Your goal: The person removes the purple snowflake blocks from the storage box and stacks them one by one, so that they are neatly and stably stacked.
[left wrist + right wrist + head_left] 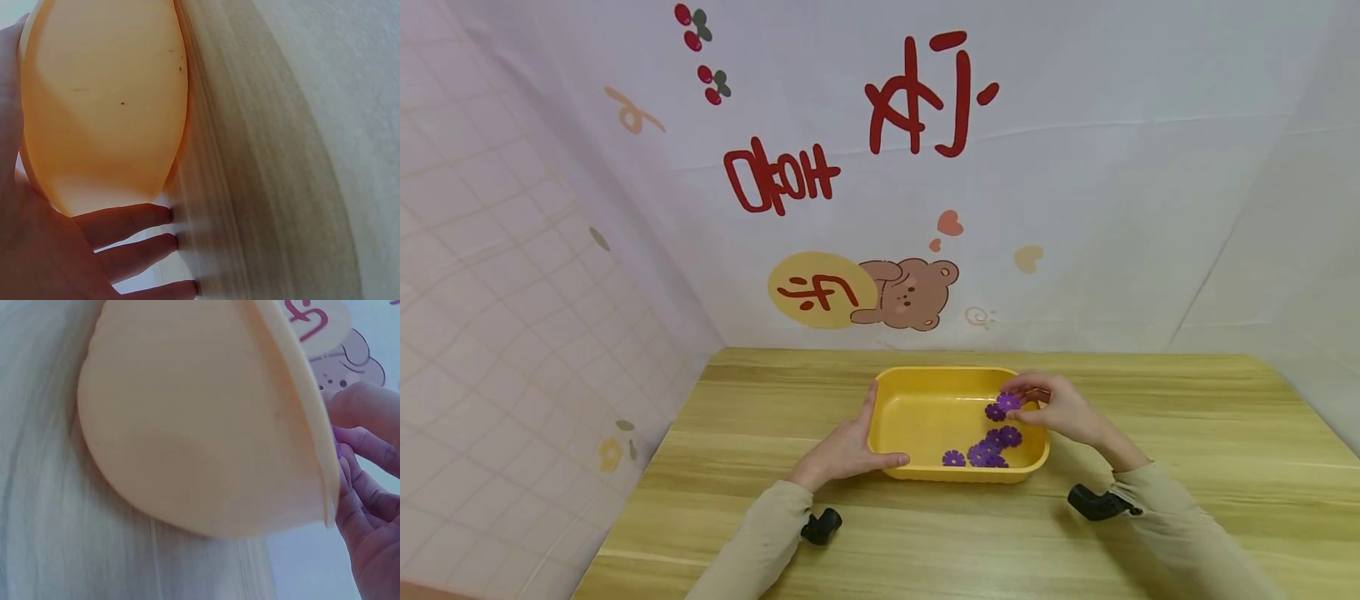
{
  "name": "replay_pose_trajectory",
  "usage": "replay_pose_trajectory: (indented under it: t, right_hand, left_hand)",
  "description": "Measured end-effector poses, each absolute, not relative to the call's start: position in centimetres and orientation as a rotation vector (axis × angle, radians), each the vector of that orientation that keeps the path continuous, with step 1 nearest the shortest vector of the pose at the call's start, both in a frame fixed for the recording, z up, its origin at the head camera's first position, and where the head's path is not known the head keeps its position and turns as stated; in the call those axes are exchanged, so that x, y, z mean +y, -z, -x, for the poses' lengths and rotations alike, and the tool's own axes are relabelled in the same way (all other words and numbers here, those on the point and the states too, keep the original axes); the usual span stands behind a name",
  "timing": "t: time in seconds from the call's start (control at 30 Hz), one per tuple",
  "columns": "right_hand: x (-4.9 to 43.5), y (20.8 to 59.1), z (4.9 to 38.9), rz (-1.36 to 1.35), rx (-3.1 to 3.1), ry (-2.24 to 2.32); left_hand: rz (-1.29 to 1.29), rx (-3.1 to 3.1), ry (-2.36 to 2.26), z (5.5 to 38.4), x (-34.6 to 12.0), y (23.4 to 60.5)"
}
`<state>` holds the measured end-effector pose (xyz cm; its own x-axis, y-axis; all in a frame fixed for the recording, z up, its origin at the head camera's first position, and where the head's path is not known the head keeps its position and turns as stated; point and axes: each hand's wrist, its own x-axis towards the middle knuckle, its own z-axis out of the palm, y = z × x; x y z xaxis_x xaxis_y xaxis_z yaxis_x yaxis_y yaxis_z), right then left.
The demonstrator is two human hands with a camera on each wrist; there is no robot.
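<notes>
A yellow plastic basin (917, 417) with rounded corners stands on the table. My left hand (847, 450) rests against its left end, the thumb along the near rim and the other fingers outstretched outside the wall. Over the basin's right end, my right hand (1060, 408) pinches a purple flower-shaped disc (1009, 403) between thumb and fingers. A darker purple disc (996, 412) is right beside it; whether the two are joined I cannot tell. Several more purple discs (981, 453) lie on the basin's floor near the front right. In the right wrist view, the basin's wall (187, 412) hides most of the held disc.
The wood-grain table (925, 542) extends around the basin. A white cloth (1075, 208) with a printed bear and red characters hangs behind it, and a checked cloth (512, 292) hangs on the left. Black wrist devices (1097, 502) sit at both cuffs.
</notes>
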<state>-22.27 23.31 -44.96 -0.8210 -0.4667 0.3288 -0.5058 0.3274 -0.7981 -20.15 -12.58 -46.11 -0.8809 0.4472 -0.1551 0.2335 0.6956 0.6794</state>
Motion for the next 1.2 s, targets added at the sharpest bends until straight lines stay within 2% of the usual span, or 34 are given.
replay_pose_trajectory:
  t: [0.7,1.2]
  right_hand:
    - [28.0,45.8,24.0,-0.733,-2.517,-1.522]
    - [31.4,48.2,26.2,-0.602,-2.683,-1.221]
  left_hand:
    - [-0.503,2.598,-0.975,20.2,-12.4,45.7]
    - [-0.517,2.606,-0.956,20.4,-12.5,45.8]
